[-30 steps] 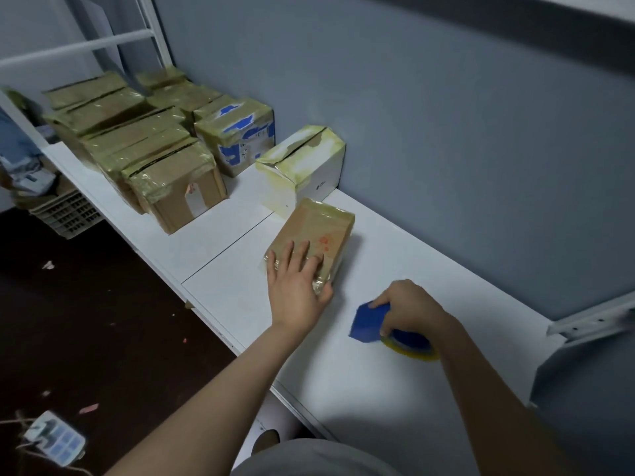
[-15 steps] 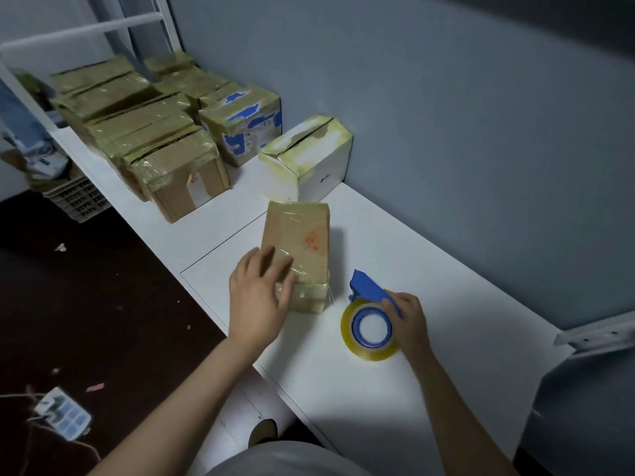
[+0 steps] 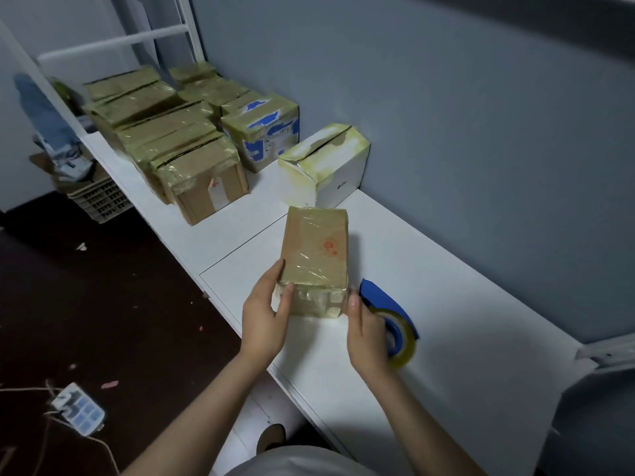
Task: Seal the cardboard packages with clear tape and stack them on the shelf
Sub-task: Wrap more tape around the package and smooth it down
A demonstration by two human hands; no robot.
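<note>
A small brown cardboard package (image 3: 314, 255) wrapped in clear tape lies on the white shelf top (image 3: 446, 304). My left hand (image 3: 266, 317) grips its near left corner, thumb on the end face and fingers along the side. My right hand (image 3: 366, 338) is at the near right corner with its thumb beside the package. Its fingers are hidden behind the palm and seem to hold the tape roll with the blue dispenser (image 3: 395, 324), which is tilted on edge just right of the package.
A white taped box (image 3: 326, 166) stands behind the package against the grey wall. Several taped brown boxes (image 3: 178, 139) and a blue-marked box (image 3: 264, 128) fill the shelf's far left. A crate (image 3: 99, 201) and a power strip (image 3: 79, 408) lie on the dark floor.
My left hand turned the package lengthwise and slid from its top to its near left corner. My right hand brought the tape roll up against the package's right corner and tilted it.
</note>
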